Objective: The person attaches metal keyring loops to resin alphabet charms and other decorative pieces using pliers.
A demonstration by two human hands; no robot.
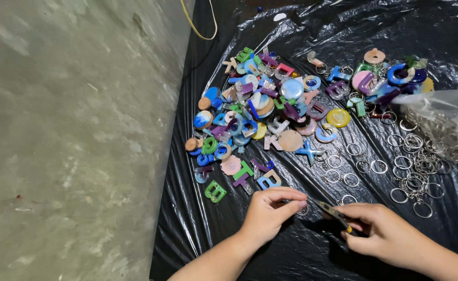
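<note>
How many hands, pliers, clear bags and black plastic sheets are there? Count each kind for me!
Hands: 2 (left hand, right hand)
Pliers: 1, held in the right hand
Clear bag with metal rings inside: 1
Black plastic sheet: 1
Total: 5

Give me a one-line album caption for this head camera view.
Over a black plastic sheet, left hand pinches a small ring while right hand holds pliers beside colourful letter charms.
</note>
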